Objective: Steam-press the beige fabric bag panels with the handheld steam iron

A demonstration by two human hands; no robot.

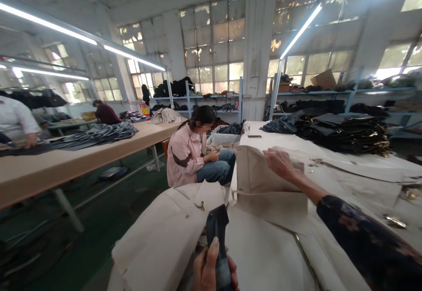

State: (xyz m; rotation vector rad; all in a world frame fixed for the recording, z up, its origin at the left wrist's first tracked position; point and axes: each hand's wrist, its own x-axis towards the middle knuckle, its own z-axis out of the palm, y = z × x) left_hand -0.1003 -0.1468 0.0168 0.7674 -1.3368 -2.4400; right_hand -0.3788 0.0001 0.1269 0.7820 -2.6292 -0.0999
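Observation:
My left hand (212,270) is at the bottom edge, closed round a black strap-like piece (217,231) that sticks up from the fist. My right hand (281,161) reaches forward in a dark patterned sleeve and grips the top edge of a cream fabric bag piece (260,181), holding it upright on the white-covered table (346,172). More cream fabric pieces (171,225) with small metal clasps lie stacked to the left of the black piece.
A person in a pink jacket (186,152) sits just beyond the cream stack. Stacks of black pieces with gold fittings (346,132) lie at the table's far right. Small metal fittings (394,221) are scattered nearby. A long tan table (66,159) with other workers stands at left.

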